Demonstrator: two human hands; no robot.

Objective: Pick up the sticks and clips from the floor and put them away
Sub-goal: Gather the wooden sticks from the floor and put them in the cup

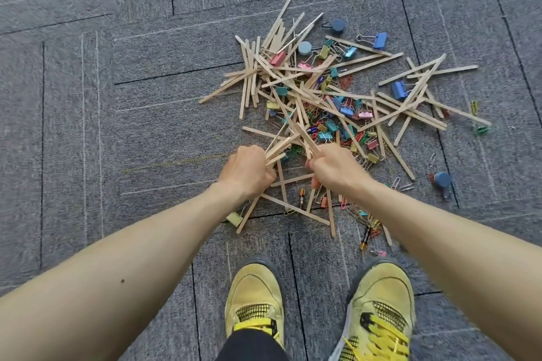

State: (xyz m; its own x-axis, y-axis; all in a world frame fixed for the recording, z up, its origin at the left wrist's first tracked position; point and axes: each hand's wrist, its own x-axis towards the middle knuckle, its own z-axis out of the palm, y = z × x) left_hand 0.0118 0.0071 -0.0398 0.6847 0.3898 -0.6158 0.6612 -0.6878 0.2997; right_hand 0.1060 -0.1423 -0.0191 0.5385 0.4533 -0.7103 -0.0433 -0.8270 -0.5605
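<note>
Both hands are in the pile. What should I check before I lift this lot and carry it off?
1. Left hand has a firm hold: ok, its fingers are curled round the left-hand sticks.
2. Right hand has a firm hold: ok, it grips the right-hand sticks.
3. Held sticks free of the pile: cannot tell, since their tips cross over loose sticks and clips.
4. Container ready: not ok, none is in view.
5. Floor finished: not ok, most sticks and clips lie on the carpet.
6. Only sticks and clips: not ok, a battery lies among them.
</note>
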